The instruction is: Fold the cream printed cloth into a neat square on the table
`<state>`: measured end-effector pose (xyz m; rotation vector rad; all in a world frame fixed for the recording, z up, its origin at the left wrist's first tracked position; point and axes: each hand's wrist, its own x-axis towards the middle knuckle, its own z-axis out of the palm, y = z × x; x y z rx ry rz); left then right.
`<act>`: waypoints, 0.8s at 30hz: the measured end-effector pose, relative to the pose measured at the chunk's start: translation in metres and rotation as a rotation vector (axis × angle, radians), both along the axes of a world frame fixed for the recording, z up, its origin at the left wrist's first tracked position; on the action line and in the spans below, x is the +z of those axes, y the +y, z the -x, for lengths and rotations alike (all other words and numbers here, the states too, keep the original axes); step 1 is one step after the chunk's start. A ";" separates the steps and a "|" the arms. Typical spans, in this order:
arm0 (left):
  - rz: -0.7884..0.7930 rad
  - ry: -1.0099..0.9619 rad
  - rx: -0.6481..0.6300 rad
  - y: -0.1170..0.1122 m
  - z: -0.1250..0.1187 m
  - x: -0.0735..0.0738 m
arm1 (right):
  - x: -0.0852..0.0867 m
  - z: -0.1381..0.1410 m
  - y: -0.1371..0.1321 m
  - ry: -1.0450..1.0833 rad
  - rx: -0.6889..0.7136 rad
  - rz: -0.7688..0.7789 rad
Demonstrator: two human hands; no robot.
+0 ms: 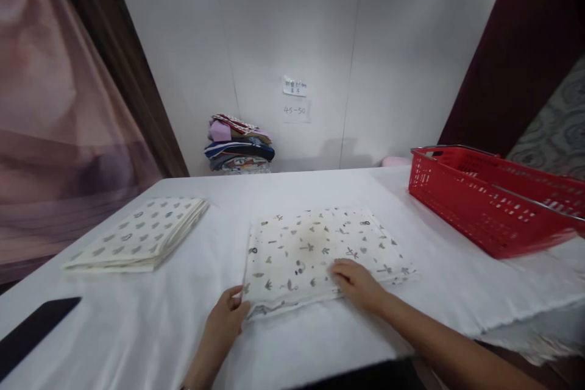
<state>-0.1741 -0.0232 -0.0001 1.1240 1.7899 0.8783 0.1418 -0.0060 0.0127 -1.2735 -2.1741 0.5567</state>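
A folded white cloth [311, 250] with a small grey and olive print lies flat on the white-covered table in front of me. Its near left corner is pinched between the thumb and fingers of my left hand [227, 314]. My right hand [359, 283] is closed, with curled fingers against the cloth's top near its front edge, right of the middle. Parts of those fingertips are hidden. To the left lies a second folded cloth [141, 231], cream with rows of grey motifs, apart from both hands.
A red plastic basket [466, 210] with metal handles stands on the table [219, 219] at the right. Several folded fabrics [240, 149] are piled beyond the far edge by the wall. A dark flat object [36, 329] lies at the near left. A pinkish curtain [68, 116] hangs left.
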 end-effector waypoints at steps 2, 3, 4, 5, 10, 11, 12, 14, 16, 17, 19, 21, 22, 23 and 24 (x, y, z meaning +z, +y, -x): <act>0.001 0.023 -0.020 0.002 0.001 0.000 | -0.003 -0.035 -0.002 -0.010 -0.094 0.015; 0.011 0.031 -0.020 0.003 0.001 0.001 | -0.004 -0.050 -0.003 -0.014 -0.150 0.011; 0.030 0.036 -0.012 0.004 0.001 0.002 | -0.004 -0.062 -0.004 -0.021 -0.193 0.013; 0.053 0.040 0.003 0.005 0.000 0.003 | -0.005 -0.072 -0.004 -0.028 -0.224 0.012; 0.139 -0.017 0.068 0.006 -0.008 0.017 | -0.003 -0.069 0.014 -0.063 -0.232 -0.057; 0.147 -0.039 0.076 0.006 -0.010 0.021 | -0.002 -0.060 0.022 -0.068 -0.231 -0.067; 0.152 -0.061 0.078 0.005 -0.012 0.024 | -0.001 -0.049 0.030 -0.077 -0.225 -0.064; 0.159 -0.107 0.060 0.004 -0.015 0.030 | 0.001 -0.024 0.048 -0.105 -0.209 -0.039; 0.169 -0.159 0.041 0.003 -0.018 0.034 | 0.002 0.001 0.067 -0.150 -0.169 -0.012; 0.172 -0.192 0.045 0.003 -0.019 0.035 | 0.002 0.012 0.076 -0.184 -0.159 0.008; 0.174 -0.286 0.065 0.003 -0.020 0.036 | -0.003 0.029 0.091 -0.264 -0.169 0.066; 0.157 -0.428 0.053 0.003 -0.021 0.035 | -0.012 0.038 0.101 -0.340 -0.155 0.108; 0.140 -0.506 0.029 0.004 -0.021 0.036 | -0.017 0.041 0.103 -0.364 -0.157 0.110; 0.117 -0.575 0.003 0.005 -0.022 0.037 | -0.022 0.042 0.105 -0.381 -0.157 0.108; 0.094 -0.629 -0.019 0.007 -0.023 0.039 | -0.026 0.042 0.105 -0.388 -0.159 0.102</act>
